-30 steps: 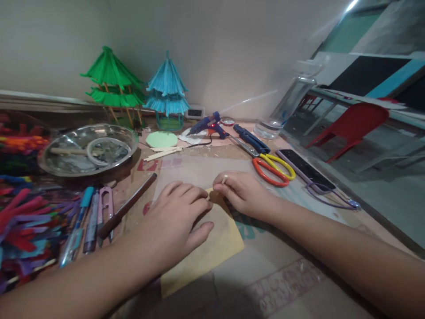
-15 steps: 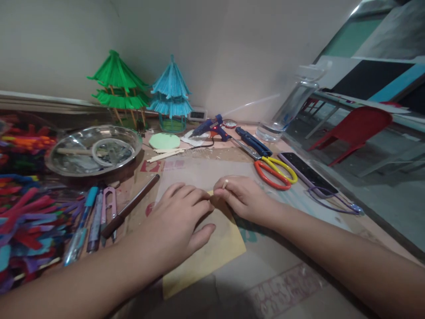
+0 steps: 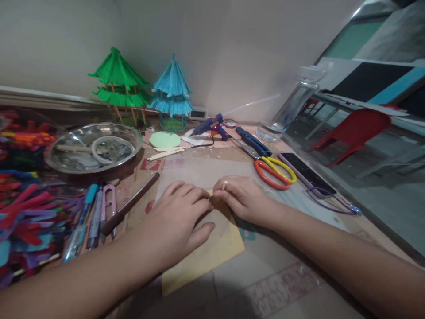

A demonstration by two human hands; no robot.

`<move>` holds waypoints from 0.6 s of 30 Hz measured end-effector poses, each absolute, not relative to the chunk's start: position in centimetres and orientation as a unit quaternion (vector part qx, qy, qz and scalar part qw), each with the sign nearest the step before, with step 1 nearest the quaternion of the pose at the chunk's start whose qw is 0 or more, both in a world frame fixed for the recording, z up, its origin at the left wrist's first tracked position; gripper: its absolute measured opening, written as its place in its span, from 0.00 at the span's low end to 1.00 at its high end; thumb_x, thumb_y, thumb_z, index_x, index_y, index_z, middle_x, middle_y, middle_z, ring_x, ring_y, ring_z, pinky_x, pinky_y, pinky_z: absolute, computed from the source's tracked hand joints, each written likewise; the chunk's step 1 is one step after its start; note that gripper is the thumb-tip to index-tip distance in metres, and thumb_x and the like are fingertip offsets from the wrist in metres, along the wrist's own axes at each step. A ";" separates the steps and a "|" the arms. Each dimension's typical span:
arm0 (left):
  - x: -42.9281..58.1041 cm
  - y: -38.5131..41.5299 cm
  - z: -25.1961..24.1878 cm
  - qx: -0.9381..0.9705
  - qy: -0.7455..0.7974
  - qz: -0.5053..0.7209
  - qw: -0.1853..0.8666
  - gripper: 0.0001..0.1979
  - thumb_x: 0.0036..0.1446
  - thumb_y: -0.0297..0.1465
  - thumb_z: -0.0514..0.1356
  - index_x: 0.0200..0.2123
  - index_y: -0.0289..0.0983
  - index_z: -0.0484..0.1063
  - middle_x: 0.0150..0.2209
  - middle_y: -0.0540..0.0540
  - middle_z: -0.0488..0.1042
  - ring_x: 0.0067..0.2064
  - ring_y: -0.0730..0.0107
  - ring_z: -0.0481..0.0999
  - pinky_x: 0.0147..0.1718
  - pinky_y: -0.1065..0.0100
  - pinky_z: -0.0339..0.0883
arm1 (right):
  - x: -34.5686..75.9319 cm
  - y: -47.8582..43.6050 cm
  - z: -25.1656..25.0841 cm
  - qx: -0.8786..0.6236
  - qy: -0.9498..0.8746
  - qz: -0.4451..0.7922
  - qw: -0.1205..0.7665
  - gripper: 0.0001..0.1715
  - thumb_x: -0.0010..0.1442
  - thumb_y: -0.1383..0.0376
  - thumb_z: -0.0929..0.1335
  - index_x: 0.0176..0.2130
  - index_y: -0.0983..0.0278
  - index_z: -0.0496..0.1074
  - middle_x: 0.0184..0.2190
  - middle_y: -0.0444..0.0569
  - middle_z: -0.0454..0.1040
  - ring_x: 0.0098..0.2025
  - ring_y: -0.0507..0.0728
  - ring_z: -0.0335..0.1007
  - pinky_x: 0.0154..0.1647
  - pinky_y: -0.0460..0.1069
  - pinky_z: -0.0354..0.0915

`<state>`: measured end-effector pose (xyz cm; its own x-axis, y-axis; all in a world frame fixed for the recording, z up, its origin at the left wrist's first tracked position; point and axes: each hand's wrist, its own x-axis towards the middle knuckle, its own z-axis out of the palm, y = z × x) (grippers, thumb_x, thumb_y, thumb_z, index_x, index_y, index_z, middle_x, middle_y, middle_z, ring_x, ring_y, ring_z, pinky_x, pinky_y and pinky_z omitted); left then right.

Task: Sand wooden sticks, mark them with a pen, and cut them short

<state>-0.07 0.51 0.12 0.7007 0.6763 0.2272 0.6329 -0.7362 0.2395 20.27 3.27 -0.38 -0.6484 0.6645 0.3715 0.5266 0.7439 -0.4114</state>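
A yellow paper sheet [image 3: 212,252] lies on the cardboard work surface [image 3: 199,170] in front of me. My left hand [image 3: 175,221] rests flat on it, fingers stretched forward and pressing near its far corner. My right hand [image 3: 241,197] is closed in a pinch round a thin pale stick [image 3: 224,184], whose tip pokes up between the fingers, right at the paper's far corner. The two hands touch at the fingertips.
Orange-and-yellow scissors [image 3: 274,170], a blue glue gun [image 3: 210,126], blue pliers [image 3: 254,141], a phone [image 3: 307,174] and a water bottle [image 3: 288,108] lie right. A metal dish [image 3: 94,148], pens [image 3: 89,212], a brown pen [image 3: 129,204] and coloured strips [image 3: 23,212] lie left. Green [image 3: 117,84] and blue [image 3: 171,91] paper pagodas stand behind.
Both hands stay on the yellow paper in the same grip. Only the camera view has shifted slightly.
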 end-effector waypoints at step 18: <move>0.1 0.5 0.5 0.921 0.363 0.131 0.059 0.11 0.58 0.34 0.61 0.43 0.38 0.75 0.43 0.43 0.76 0.49 0.54 0.72 0.52 0.51 0.62 | 20.1 3.2 -0.3 -0.347 -0.896 0.122 0.249 0.17 0.69 0.63 0.58 0.31 0.62 0.68 0.26 0.48 0.74 0.29 0.54 0.69 0.33 0.48 0.62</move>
